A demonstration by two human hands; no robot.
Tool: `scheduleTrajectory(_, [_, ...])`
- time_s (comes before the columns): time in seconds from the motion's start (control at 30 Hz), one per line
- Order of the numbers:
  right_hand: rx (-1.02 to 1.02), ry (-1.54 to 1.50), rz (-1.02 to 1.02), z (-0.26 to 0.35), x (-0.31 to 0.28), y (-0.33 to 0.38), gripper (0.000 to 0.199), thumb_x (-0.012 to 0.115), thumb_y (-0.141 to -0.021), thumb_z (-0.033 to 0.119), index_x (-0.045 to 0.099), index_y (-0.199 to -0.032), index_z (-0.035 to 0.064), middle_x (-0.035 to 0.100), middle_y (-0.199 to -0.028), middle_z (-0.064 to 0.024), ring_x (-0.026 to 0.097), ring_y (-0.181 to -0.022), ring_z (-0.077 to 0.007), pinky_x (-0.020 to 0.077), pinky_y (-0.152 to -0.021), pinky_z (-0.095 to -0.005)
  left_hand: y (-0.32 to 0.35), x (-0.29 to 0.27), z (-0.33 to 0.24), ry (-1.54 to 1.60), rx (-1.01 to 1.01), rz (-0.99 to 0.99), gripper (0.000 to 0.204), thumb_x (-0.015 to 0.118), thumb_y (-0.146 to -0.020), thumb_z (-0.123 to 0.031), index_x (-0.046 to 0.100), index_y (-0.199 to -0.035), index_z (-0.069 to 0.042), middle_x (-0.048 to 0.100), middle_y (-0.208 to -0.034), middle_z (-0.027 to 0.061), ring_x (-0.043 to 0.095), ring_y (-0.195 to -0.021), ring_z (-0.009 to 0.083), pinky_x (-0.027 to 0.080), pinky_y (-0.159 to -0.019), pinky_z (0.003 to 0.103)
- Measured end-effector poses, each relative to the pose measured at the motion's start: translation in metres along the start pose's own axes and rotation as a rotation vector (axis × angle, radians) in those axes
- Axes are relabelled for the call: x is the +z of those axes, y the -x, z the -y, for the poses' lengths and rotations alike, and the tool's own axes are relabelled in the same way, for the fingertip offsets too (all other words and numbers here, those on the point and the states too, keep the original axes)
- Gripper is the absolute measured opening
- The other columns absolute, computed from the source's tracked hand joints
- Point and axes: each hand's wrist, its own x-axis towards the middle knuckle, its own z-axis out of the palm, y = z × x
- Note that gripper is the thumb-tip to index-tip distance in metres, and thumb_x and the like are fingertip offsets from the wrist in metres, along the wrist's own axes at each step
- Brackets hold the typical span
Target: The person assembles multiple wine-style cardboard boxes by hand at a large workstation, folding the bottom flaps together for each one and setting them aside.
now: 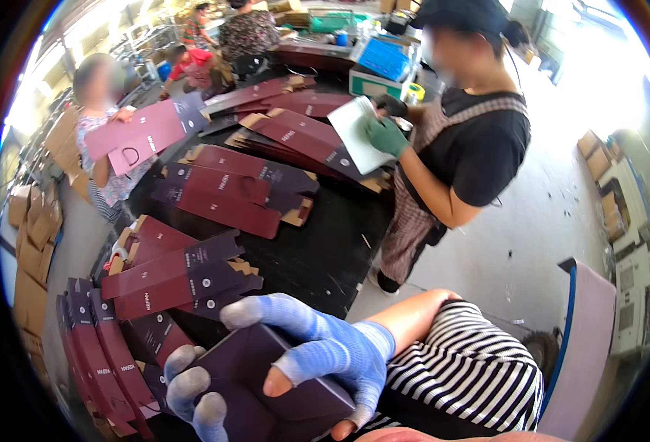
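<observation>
A dark purple folded box (266, 387), just below the black worktop (325, 250) edge, is clasped by both gloved hands, left hand (192, 398) curled underneath, right hand (325, 350) closed over its top, and is best kept squarely supported while panels are pressed.

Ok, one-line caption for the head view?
Gloved right hand and left hand hold a dark purple box beside a black table strewn with flat maroon cartons.
</observation>
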Motion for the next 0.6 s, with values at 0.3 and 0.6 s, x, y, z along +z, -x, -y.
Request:
scheduleTrajectory(0.3, [0.042,0.128,0.033,0.016,-0.005,-0.004,0.066,0.073,-0.094,0.051,0.06,-0.126,-0.005,0.023,-0.157,-0.0385,0.047,-0.137,-0.0533,0.045,-0.109,-0.054,0.015,-0.085,0.015,0.563,-0.345,0.419,0.066,0.047,-0.1,-0.056,0.053,-0.143,-0.007,0.051,-0.137,0.0193,0.048,-0.133,0.039,0.049,-0.107,0.05])
scheduleTrajectory(0.6, [0.069,0.091,0.043,0.015,-0.001,0.0,0.064,0.074,-0.092,0.051,0.063,-0.13,0.0,0.016,-0.162,-0.0365,0.048,-0.137,-0.0526,0.0417,-0.111,-0.0555,0.014,-0.077,0.009,0.491,-0.191,0.367,0.071,0.043,-0.099,-0.061,0.053,-0.144,-0.006,0.052,-0.139,0.0183,0.049,-0.132,0.0372,0.045,-0.111,0.051])
